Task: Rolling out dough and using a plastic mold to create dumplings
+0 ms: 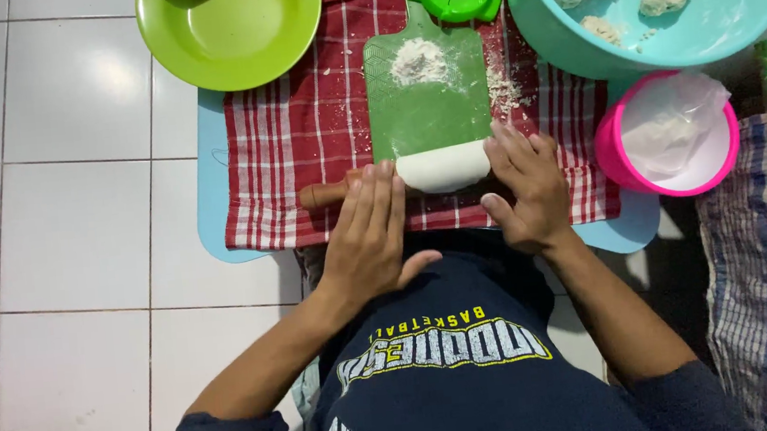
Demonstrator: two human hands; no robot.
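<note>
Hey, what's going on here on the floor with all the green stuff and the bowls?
A person is pressing both hands on a wooden rolling pin with pale dough wrapped around it, at the near end of a green board. The left hand and right hand lie flat, fingers spread. A small heap of flour sits further up the board. Around it are a green plate, a teal bowl holding dough lumps, and a pink tub.

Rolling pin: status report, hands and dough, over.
Left hand and right hand flat on the rolling pin. White dough wrapped around it, at near edge of green board. Flour pile ahead.
</note>
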